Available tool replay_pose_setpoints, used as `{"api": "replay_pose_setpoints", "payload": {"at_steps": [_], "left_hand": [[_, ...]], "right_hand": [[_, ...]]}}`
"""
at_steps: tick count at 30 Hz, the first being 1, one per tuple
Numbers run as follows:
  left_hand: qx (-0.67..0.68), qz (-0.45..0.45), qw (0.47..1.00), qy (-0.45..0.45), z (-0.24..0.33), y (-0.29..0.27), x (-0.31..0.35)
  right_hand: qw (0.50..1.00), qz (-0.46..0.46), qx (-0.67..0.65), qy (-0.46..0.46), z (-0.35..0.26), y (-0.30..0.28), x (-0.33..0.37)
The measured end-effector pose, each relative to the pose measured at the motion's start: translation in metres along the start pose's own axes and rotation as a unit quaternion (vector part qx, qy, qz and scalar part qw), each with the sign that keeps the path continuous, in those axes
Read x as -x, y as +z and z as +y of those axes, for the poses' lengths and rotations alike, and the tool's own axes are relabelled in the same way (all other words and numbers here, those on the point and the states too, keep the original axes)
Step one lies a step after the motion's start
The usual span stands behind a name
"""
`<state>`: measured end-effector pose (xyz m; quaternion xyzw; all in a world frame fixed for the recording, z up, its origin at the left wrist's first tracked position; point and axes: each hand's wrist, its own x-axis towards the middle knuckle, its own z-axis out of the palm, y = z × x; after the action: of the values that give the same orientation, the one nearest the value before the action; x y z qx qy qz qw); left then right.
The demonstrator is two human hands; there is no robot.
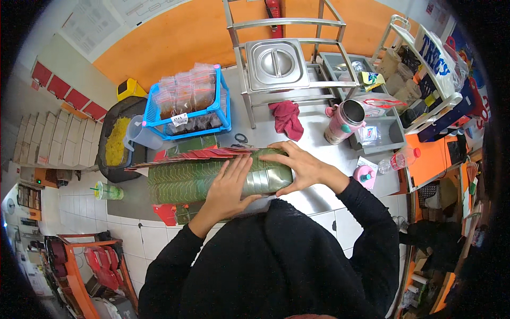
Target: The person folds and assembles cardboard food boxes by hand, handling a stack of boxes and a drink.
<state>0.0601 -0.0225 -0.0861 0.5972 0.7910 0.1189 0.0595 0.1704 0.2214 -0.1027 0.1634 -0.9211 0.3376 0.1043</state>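
A long stack of glossy green printed packets (186, 181) with red edges lies across the metal table in front of me. My left hand (228, 183) rests on the middle of the stack, fingers stretched out flat and thumb apart. Around the stack's right end, my right hand (305, 167) has its fingers on the far side and its thumb on the near side. Red flaps (207, 155) stick out along the stack's far edge. Red and green pieces (166, 213) show at the near left, partly under the stack.
Behind the stack are a blue basket (226, 119) of filled clear bags, scissors (240, 138) and a dark red cloth (287, 119). A metal rack holds a lidded steel pan (276, 64). A pink tumbler (342, 125) stands right; a black tub (114, 173) with yellow contents stands left.
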Motion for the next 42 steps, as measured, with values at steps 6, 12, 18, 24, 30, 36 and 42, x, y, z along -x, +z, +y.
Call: {"api": "replay_pose_setpoints", "payload": {"at_steps": [6,12,18,24,30,36,42], "left_hand": [[-0.005,-0.003,1.000,0.003,0.001,-0.002,0.000],[0.007,0.024,1.000,0.011,-0.005,-0.002,0.003],[0.073,0.375,0.918,-0.110,-0.031,-0.022,0.059],[0.324,0.568,0.660,-0.371,-0.142,0.038,0.170],[0.496,0.366,0.713,-0.334,-0.165,0.041,0.155],[0.479,0.361,0.728,-0.333,-0.130,-0.004,0.152],[0.510,0.313,0.692,-0.403,-0.098,-0.059,0.181]], "right_hand": [[1.000,-0.016,0.016,0.001,0.002,0.003,0.003],[1.000,0.009,-0.004,-0.012,0.006,0.013,0.007],[0.967,0.095,-0.197,0.129,0.011,0.042,0.048],[0.920,0.111,-0.336,0.171,0.045,0.087,0.058],[0.842,0.105,-0.475,0.234,0.071,0.077,0.047],[0.829,0.119,-0.494,0.233,0.068,0.063,0.049],[0.844,-0.006,-0.430,0.321,0.031,0.027,0.031]]}}
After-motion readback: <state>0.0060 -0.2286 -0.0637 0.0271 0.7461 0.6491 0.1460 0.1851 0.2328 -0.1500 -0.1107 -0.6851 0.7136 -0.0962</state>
